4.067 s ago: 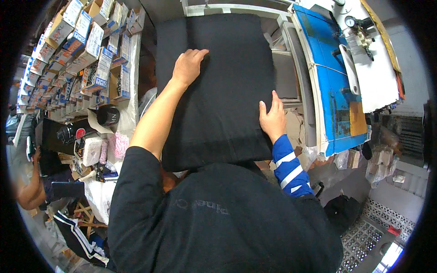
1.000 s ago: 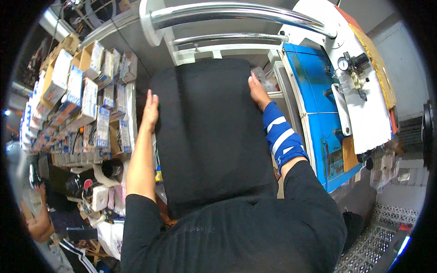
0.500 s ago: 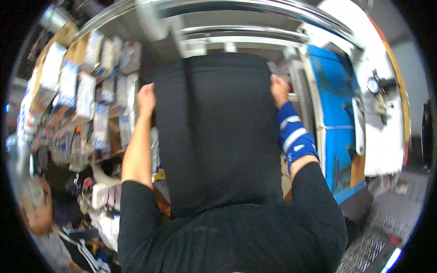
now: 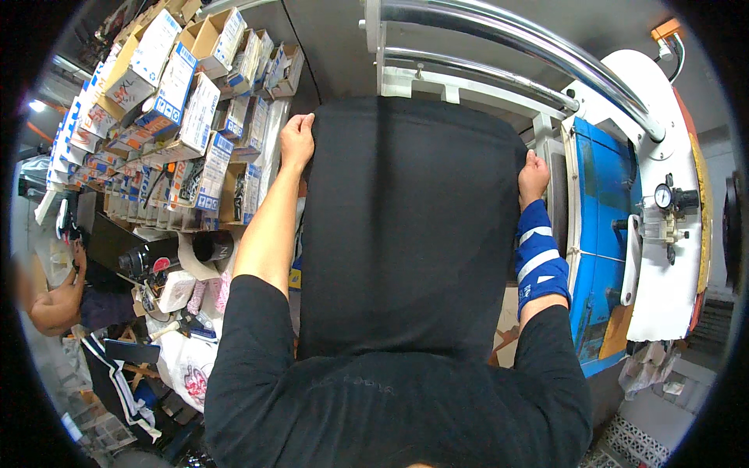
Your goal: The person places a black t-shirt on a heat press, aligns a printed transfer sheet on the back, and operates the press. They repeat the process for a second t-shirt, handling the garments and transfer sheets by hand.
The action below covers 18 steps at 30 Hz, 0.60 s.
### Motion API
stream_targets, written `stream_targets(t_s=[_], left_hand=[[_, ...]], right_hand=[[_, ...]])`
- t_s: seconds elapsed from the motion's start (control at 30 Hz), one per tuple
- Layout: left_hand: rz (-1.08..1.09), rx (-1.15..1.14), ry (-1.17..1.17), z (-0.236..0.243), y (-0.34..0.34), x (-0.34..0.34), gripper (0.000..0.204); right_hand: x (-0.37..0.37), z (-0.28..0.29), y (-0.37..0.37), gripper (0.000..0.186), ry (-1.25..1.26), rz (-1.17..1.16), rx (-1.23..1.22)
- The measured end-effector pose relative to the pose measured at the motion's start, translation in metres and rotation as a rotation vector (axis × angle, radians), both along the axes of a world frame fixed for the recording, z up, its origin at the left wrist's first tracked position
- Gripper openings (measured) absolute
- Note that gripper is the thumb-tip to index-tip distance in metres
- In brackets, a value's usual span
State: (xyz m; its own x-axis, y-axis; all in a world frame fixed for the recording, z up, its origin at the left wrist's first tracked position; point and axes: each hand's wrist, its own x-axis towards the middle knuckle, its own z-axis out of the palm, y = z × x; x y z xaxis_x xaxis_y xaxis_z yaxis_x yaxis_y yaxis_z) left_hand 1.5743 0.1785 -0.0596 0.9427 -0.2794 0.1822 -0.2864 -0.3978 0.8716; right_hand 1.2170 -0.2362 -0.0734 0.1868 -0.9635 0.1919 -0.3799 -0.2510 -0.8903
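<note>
A broad piece of black fabric (image 4: 413, 226) lies spread out before me, reaching from the machine frame down to my shirt. It looks nearly flat, with a soft vertical ridge left of its middle. Pinched on its upper left edge is my left hand (image 4: 296, 142). My right hand (image 4: 534, 178) grips the opposite edge, slightly lower, its fingers curled round the fabric. A blue sleeve with white stripes (image 4: 538, 253) wraps my right forearm. Whether the fabric is part of a garment cannot be made out, and what lies under it is hidden.
Polished metal bars (image 4: 484, 66) cross beyond the fabric. On the right stand a blue box-like machine part (image 4: 601, 210) and a white panel with a pressure gauge (image 4: 663, 196). Stacked cardboard boxes (image 4: 195, 117) fill the left. Another person's arm (image 4: 58, 300) shows at far left.
My view has swung, so the fabric and both hands sit further right in the picture. Both hands keep their hold on its edges. The fabric's vertical fold looks softer.
</note>
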Motion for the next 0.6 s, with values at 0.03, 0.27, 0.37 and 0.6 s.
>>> stream_targets(t_s=[0.03, 0.27, 0.37, 0.6], left_hand=[[-0.003, -0.029, 0.003, 0.001, 0.000, 0.000, 0.031], [0.054, 0.193, -0.603, 0.056, -0.031, -0.042, 0.018], [-0.611, 0.282, -0.699, 0.067, -0.080, -0.109, 0.030], [-0.444, 0.387, -0.633, 0.049, -0.118, -0.113, 0.028]], right_hand=[[0.000, 0.000, 0.000, 0.035, 0.116, 0.033, -0.003], [0.043, 0.069, 0.077, 0.026, 0.309, 0.164, -0.607], [0.083, 0.075, 0.164, 0.042, 0.597, 0.743, -0.894], [0.127, 0.065, 0.156, 0.026, 0.558, 0.567, -0.758]])
